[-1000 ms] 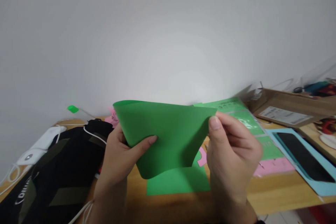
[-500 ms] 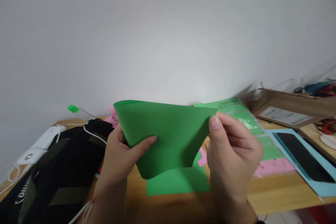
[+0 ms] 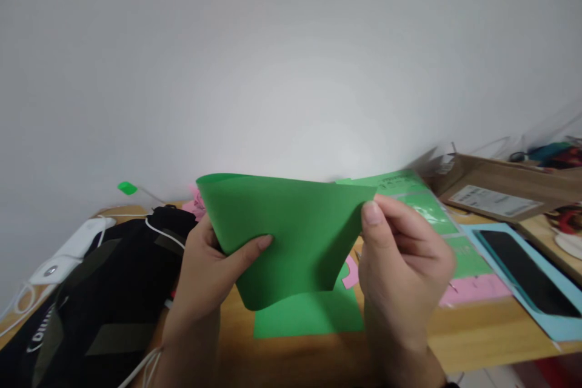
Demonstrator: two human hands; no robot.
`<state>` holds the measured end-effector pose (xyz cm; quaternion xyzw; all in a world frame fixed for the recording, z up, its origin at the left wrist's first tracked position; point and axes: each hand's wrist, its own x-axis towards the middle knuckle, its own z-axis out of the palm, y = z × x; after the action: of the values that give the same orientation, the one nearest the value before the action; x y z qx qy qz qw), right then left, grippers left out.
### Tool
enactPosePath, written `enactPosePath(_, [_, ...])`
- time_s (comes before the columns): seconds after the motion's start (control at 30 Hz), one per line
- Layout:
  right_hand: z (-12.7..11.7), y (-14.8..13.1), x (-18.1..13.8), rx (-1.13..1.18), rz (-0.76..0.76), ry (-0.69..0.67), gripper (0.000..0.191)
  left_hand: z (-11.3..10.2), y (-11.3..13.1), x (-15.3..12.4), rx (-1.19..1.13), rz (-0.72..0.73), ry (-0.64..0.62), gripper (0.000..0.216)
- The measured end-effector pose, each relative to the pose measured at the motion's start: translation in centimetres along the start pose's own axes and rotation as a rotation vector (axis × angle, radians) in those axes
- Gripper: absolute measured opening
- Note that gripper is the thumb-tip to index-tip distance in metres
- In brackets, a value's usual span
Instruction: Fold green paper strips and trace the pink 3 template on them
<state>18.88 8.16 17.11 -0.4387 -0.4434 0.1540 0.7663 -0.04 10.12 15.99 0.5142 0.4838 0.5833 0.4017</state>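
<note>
A sheet of green paper [image 3: 291, 224] is held up above the table, bent over on itself with a rounded fold at the left. My left hand [image 3: 213, 267] grips its left part, thumb across the front and fingers hidden behind. At the sheet's upper right corner, my right hand [image 3: 404, 254] pinches the edge between thumb and forefinger. Below the held sheet, another piece of green paper [image 3: 309, 318] lies on the wooden table [image 3: 482, 339]. A curved pink paper piece [image 3: 350, 273] shows between the sheet and my right hand, partly covered.
A black bag [image 3: 122, 279] and a white power strip [image 3: 77, 248] with cables lie at left. Behind my right hand is a clear packet of green and pink paper [image 3: 468, 254]. Farther right are a phone [image 3: 530, 270] on light blue paper and a cardboard box [image 3: 513, 185].
</note>
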Motion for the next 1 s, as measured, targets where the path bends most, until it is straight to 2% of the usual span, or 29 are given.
enactPosePath(0.4, [0.04,-0.02,0.03,0.04,0.028,-0.004,0.018,-0.23,-0.16,0.04,-0.024,0.002,-0.016,0.033])
enactPosePath(1.0, [0.09,-0.15,0.3,0.029,0.024,-0.031,0.01,-0.19,0.04,-0.08,0.008,-0.008,0.011,0.037])
